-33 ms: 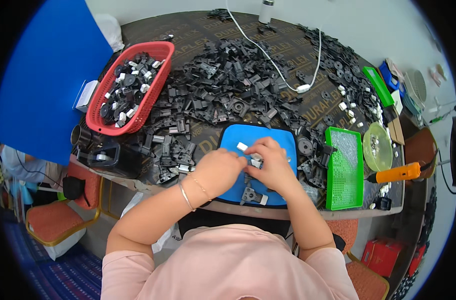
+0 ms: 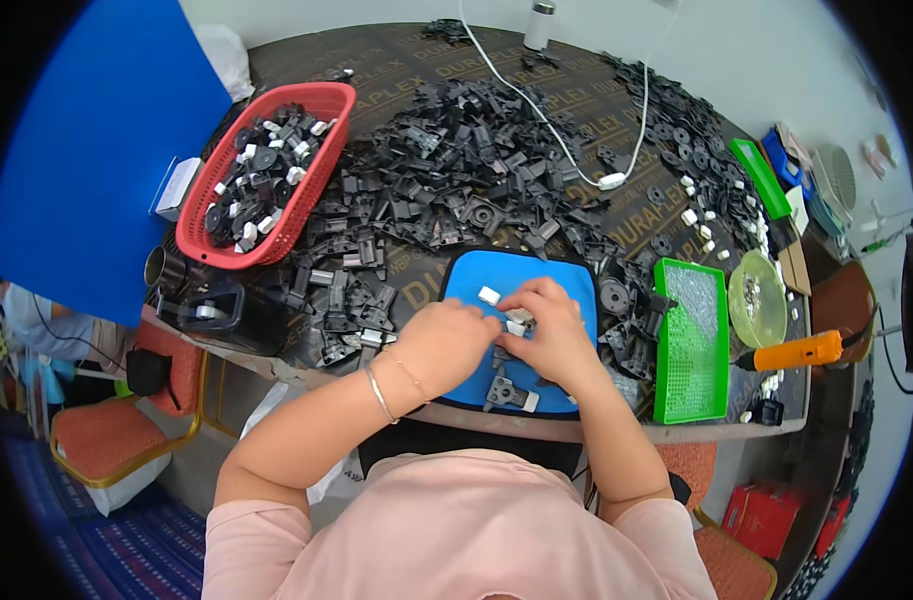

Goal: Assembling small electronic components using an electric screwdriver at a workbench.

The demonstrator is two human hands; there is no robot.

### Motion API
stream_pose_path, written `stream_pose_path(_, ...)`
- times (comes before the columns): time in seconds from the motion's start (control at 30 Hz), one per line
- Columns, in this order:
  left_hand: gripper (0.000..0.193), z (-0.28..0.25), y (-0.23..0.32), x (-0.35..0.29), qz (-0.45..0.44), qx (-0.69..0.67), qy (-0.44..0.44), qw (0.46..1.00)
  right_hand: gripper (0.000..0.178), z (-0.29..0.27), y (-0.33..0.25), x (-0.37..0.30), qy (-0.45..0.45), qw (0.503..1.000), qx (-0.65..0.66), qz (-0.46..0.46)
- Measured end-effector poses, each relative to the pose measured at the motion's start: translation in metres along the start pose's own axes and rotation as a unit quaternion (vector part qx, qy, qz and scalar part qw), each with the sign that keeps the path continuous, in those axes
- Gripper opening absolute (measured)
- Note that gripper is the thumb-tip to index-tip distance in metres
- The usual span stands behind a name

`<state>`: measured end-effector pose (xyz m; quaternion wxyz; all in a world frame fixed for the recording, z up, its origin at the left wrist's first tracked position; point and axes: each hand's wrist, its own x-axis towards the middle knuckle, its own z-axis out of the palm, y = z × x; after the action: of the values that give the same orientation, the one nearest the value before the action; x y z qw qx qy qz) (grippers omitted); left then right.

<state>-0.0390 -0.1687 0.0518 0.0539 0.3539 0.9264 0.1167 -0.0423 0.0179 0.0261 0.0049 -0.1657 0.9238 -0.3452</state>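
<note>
Over a blue mat (image 2: 557,262) my two hands meet, fingertips nearly touching. My right hand (image 2: 550,335) pinches a small white plastic piece (image 2: 516,328) between thumb and fingers. The fingers of my left hand (image 2: 445,345) are curled inward beside it; whatever they grip is hidden behind the hand. Just above the fingertips lies a loose white block (image 2: 489,296) on the mat. Nearer to me, a black plastic assembly (image 2: 505,392) with a white end rests flat. Part of another dark piece shows under the hands.
Beyond the mat spreads a heap of black plastic parts (image 2: 457,165). A red basket (image 2: 345,105) of black and white parts stands left, near a black tape dispenser (image 2: 239,312). To the right are a green tray (image 2: 693,415), a yellow-green bowl (image 2: 758,338) and an orange-handled tool (image 2: 799,350).
</note>
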Motion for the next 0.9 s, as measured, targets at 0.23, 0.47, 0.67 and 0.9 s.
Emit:
stream_pose_path(0.23,0.016,0.005,-0.027,0.001,-0.034,-0.094,-0.043,0.994,0.033,0.002,0.001,-0.006,-0.041,0.999,0.013,0.03)
stream_pose_path(0.47,0.014,0.013,-0.006,0.003,-0.007,0.016,0.006,1.0,0.031,0.005,-0.004,-0.001,-0.052,0.999,0.015,0.006)
stream_pose_path(0.67,0.014,0.011,0.0,0.003,-0.018,0.053,-0.005,0.998,0.028,0.001,-0.005,0.001,-0.045,0.999,-0.019,-0.008)
stream_pose_path(0.9,0.039,0.01,-0.017,-0.023,-0.165,-0.262,0.094,0.946,0.025,0.005,0.003,0.069,-0.019,0.995,-0.035,-0.088)
